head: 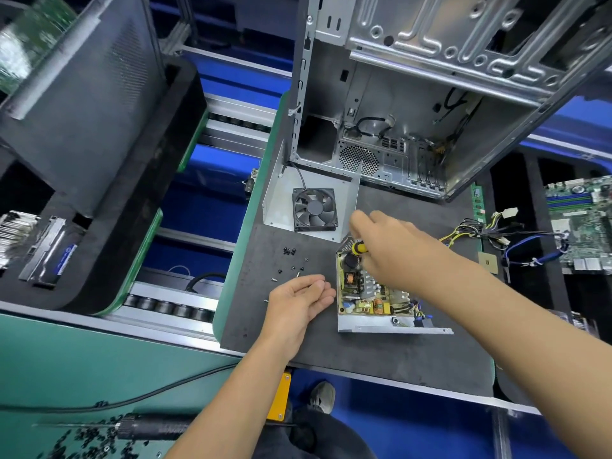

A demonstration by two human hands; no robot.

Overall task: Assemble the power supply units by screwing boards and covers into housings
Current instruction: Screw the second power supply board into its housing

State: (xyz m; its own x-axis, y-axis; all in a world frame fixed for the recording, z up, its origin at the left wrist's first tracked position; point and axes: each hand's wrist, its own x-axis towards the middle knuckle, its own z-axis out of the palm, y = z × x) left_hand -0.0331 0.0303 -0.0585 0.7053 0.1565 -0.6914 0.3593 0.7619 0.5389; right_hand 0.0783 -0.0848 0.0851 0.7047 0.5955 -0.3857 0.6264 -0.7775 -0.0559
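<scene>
Your right hand (387,246) has its fingers curled around the yellow-and-black screwdriver (359,248), held over the far left corner of the circuit board (367,293). The board sits inside its open metal housing (394,327), which lies on the dark surface (381,356) in front of you. Your left hand (299,301) rests palm up on the surface just left of the housing, fingers loosely curled; you cannot tell whether they hold a screw. Loose screws (289,260) are scattered on the surface just beyond that hand. Farther back, the metal cover (278,200) with the black fan (314,209) lies near the board's housing, in front of the open computer case (414,104).
</scene>
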